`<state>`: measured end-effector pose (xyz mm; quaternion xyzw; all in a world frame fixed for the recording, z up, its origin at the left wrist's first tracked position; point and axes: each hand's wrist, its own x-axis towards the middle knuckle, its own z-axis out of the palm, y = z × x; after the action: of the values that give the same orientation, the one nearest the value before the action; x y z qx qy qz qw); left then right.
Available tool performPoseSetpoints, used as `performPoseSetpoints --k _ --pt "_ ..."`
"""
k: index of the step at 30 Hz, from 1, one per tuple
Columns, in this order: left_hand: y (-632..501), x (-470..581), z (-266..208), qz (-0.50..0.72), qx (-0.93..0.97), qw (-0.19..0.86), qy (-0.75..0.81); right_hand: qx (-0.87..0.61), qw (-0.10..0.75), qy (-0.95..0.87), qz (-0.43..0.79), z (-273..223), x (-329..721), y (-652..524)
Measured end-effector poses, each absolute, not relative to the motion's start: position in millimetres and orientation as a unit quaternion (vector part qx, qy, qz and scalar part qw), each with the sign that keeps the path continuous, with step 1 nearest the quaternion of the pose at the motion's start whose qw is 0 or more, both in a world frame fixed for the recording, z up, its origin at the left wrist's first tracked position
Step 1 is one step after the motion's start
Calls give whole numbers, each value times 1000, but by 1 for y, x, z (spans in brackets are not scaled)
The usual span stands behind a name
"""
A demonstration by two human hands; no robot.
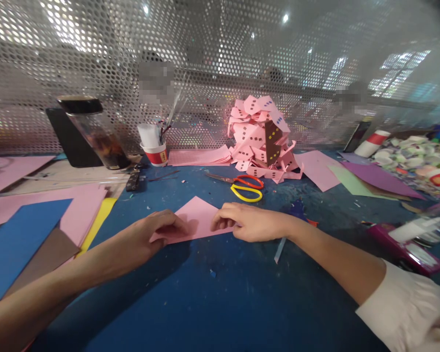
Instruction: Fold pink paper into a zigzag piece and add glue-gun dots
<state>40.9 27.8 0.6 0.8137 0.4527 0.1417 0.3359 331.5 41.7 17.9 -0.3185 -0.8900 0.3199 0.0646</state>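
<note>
A sheet of pink paper (197, 218), folded into a triangle, lies on the blue tabletop with its peak pointing away from me. My left hand (160, 229) grips its left corner, thumb and fingers bent around the edge. On the right side my right hand (244, 221) has its curled fingers pressed onto the paper and its thumb at the near edge; the right corner is hidden beneath it. Just beyond the paper lies a pair of scissors (242, 185) with one red and one yellow handle loop.
At the back stand a pink folded-paper model (260, 137), a paper cup of tools (156, 152) and a dark drink bottle (95, 132). Coloured sheets (25, 239) cover the left side. Right are more sheets (381, 177), a purple tape dispenser (403, 249) and piled paper pieces (407, 154).
</note>
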Motion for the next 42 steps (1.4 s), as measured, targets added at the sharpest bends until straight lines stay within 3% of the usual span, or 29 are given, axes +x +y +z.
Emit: performPoseSetpoints --k 8,15,42 --pt "19 60 0 198 745 362 524 -404 139 -865 261 7 319 35" --pt "19 62 -16 244 731 343 537 -424 155 -863 228 6 314 30" --pt "30 38 7 139 784 329 507 -362 47 -865 343 29 341 44"
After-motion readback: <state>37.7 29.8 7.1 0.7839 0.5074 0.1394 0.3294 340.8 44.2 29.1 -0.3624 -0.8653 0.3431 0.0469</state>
